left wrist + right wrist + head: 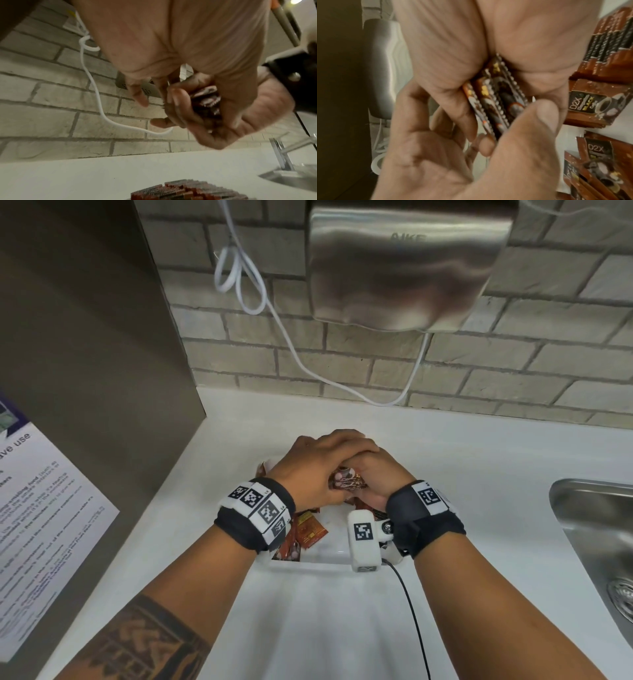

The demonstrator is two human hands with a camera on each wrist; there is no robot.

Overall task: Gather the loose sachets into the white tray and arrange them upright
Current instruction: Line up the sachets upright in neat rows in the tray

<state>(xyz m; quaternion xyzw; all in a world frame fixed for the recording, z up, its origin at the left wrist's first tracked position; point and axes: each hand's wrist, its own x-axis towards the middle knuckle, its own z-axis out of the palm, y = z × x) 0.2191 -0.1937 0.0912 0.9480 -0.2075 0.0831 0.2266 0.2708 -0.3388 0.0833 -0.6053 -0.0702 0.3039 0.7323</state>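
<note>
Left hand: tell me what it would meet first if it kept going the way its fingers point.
Most likely the right hand: the left hand lies over it, both gripping the bunch of sachets above the white tray. Past that, the white counter; depth is unclear.

tray (308,564) on counter (462,474), sink (589,518) to its right.

Black wristbands (430,523) with white coded tags; tattooed left forearm (137,642); black cable (414,618).
</note>
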